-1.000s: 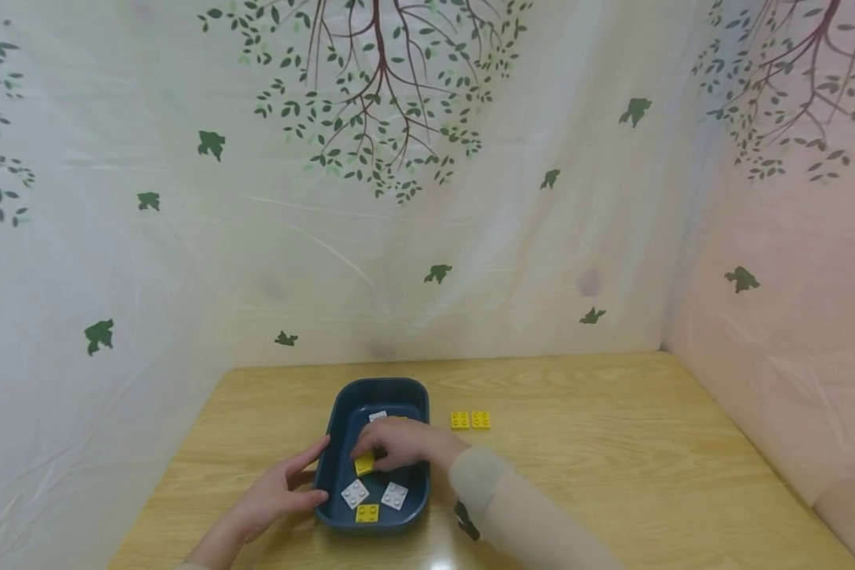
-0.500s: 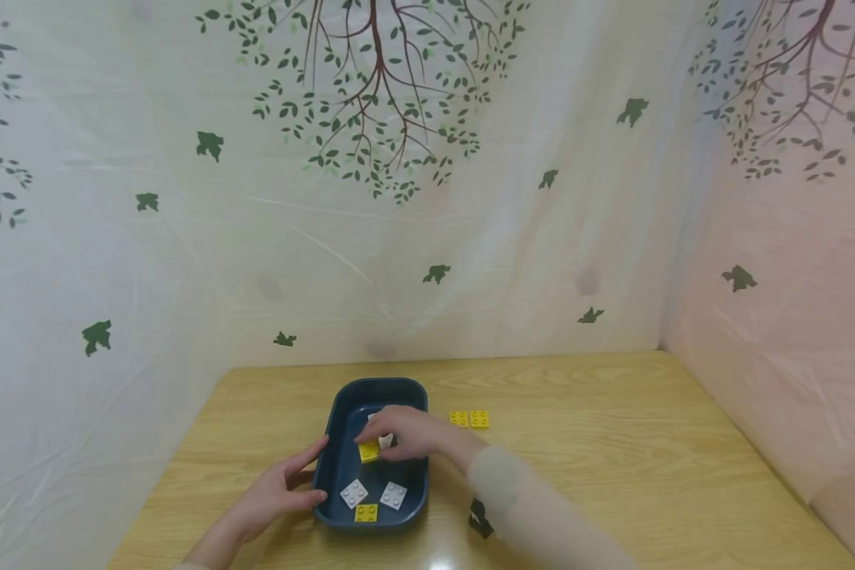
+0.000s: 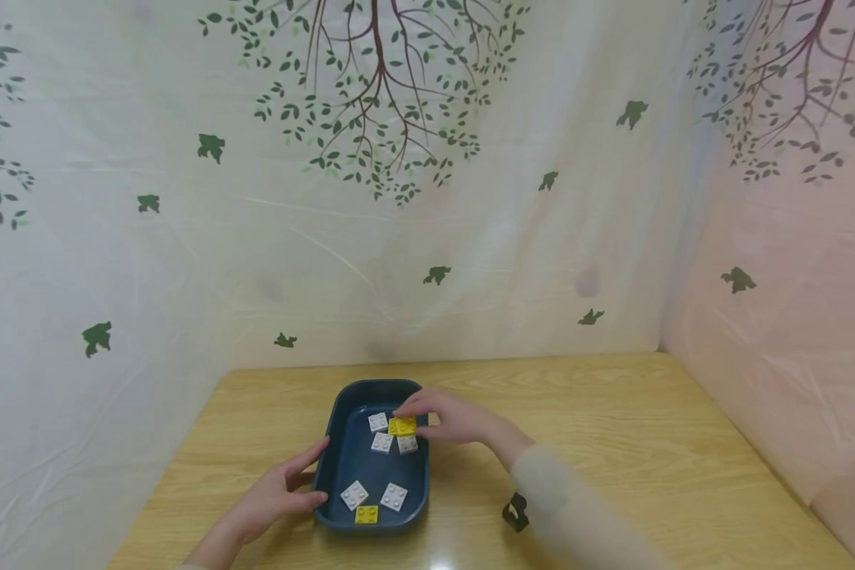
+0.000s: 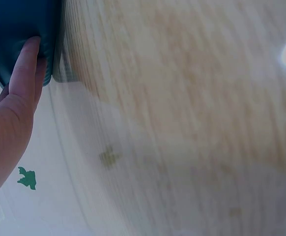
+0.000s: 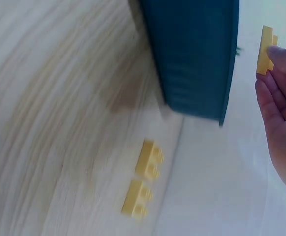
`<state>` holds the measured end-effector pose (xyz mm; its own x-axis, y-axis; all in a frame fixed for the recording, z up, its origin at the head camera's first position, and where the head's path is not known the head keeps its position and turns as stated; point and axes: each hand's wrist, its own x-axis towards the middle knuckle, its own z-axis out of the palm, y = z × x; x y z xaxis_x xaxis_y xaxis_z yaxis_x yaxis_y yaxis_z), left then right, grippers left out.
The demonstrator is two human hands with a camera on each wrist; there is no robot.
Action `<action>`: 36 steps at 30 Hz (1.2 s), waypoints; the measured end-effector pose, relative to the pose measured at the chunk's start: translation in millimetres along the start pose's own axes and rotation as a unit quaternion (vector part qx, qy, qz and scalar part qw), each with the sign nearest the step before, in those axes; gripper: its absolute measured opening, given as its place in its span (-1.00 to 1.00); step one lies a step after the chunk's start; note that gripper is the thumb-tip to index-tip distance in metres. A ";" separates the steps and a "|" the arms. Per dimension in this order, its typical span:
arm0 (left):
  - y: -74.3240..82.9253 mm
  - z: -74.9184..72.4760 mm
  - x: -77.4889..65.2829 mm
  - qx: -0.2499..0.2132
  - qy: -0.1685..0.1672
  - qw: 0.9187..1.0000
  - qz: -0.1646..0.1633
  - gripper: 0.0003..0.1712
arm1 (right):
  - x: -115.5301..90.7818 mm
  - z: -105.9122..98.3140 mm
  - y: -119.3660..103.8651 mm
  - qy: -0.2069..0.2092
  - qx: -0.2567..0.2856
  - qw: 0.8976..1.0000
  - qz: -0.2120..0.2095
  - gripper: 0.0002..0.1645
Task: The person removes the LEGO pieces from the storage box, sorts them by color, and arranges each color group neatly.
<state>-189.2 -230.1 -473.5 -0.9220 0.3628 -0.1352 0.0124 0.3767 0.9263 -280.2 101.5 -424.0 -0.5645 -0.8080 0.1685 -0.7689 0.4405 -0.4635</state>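
Okay, left hand (image 3: 281, 495) spread against the tray (image 3: 366, 469), right hand (image 3: 459, 417) pinching a yellow brick (image 5: 264, 51): best brace the tray and clear the rim (image 3: 427, 475) under that hand.

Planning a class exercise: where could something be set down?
Bare: the table between right sleeve and pink curtain; the middle of the tray, between near bricks and far bricks. Crowded: around those far bricks, by the right hand.

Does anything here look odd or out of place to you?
Yes: the printed tree on the backdrop appears upside down, its branches spreading downward. Nothing looks spilled or damaged; two yellow bricks simply sit outside the blue tray.
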 end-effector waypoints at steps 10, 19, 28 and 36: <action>-0.9 0.2 0.1 0.004 -0.001 1.000 0.001 -0.04 | -35.1 -13.4 31.7 0.060 0.018 0.998 -0.012 -0.54; -3.3 0.2 -0.5 0.008 0.001 1.000 0.000 -0.04 | -59.5 -19.2 49.3 0.075 0.009 0.997 0.004 -0.54; -3.0 0.2 -0.6 0.008 -0.002 1.000 0.005 -0.04 | -80.9 -19.1 65.1 0.071 0.015 0.997 0.027 -0.54; -2.1 0.6 0.0 0.014 0.002 1.000 -0.003 -0.03 | -97.0 -17.4 79.8 0.073 0.025 0.996 0.053 -0.57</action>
<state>-189.0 -230.3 -475.7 -0.9234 0.3572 -0.1404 0.0170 0.4036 0.9148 -292.0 221.9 -462.3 -0.6821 -0.6911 0.2389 -0.6886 0.4972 -0.5279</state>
